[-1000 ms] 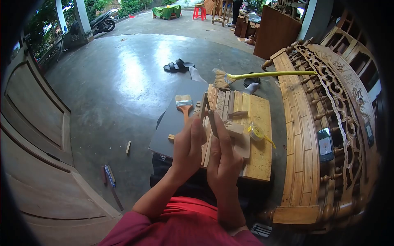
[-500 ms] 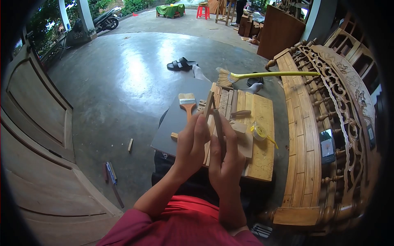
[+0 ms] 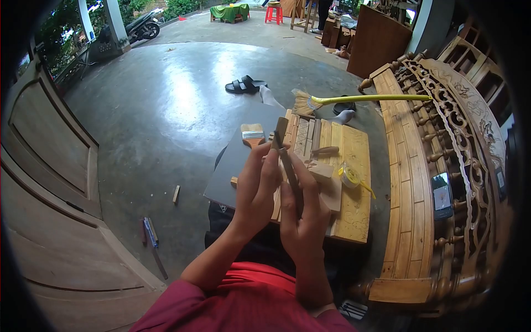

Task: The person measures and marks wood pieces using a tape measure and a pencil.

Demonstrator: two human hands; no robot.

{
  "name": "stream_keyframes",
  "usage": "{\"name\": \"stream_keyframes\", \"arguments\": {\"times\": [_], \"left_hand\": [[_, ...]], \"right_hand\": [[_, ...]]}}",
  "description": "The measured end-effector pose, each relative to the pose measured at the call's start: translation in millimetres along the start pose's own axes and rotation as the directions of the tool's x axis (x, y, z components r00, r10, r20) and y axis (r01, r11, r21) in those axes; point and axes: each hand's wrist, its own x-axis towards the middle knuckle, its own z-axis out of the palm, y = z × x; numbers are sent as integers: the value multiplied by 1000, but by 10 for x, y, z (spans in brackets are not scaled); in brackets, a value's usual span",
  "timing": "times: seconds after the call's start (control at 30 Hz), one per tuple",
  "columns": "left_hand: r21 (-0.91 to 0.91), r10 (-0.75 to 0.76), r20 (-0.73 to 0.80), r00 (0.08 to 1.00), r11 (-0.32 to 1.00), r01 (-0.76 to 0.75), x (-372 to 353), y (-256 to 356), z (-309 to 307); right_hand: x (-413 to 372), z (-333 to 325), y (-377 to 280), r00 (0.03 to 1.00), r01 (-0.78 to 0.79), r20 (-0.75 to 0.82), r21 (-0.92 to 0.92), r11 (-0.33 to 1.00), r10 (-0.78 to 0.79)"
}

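My left hand [image 3: 257, 185] is closed round a narrow wooden strip [image 3: 281, 128] that points up and away. My right hand [image 3: 303, 216] grips a dark slim tool [image 3: 289, 169], whose tip meets or nearly meets the strip between the hands. Beneath them is a wooden work board [image 3: 354, 210] with several wood pieces on it. A knife-like wooden handle [image 3: 325, 150] and a yellow tape measure [image 3: 349, 176] lie right of my hands. The wide brush [image 3: 253, 135] rests on a grey panel [image 3: 224, 180] to their left.
A carved wooden bench [image 3: 404, 221] with a phone [image 3: 441, 196] stands at the right. A yellow-handled broom [image 3: 370, 99] reaches from it. Wooden door panels [image 3: 50, 122] are at the left. Pens [image 3: 150, 232] and a small wood piece [image 3: 176, 195] lie on the floor. Part of a person [image 3: 323, 16] shows far back.
The wooden strip has turned in my left hand and now shows a broader, darker face. The tool's tip has shifted slightly left and my fingertips are nearer together.
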Motion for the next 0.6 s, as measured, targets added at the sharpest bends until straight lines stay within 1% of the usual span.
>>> {"name": "stream_keyframes", "arguments": {"times": [0.1, 0.2, 0.27, 0.43, 0.6], "left_hand": [[-64, -10, 34, 999, 998, 12, 3, 68, -44], [-83, 14, -45, 999, 996, -18, 15, 108, -3], [-95, 49, -85, 995, 994, -57, 46, 72, 27], [-108, 31, -88, 996, 993, -40, 80, 177, 45], [-127, 44, -111, 993, 990, -58, 107, 193, 52]], "right_hand": [[-27, 28, 19, 1000, 4, -4, 36, 999, -4], [-9, 39, -1, 997, 63, -45, 26, 998, -62], [-12, 40, -6, 998, 63, -26, 6, 998, -62], [-15, 5, -79, 999, 5, 46, 2, 1000, -5], [-9, 60, -33, 996, 92, -16, 49, 995, -91]]}}
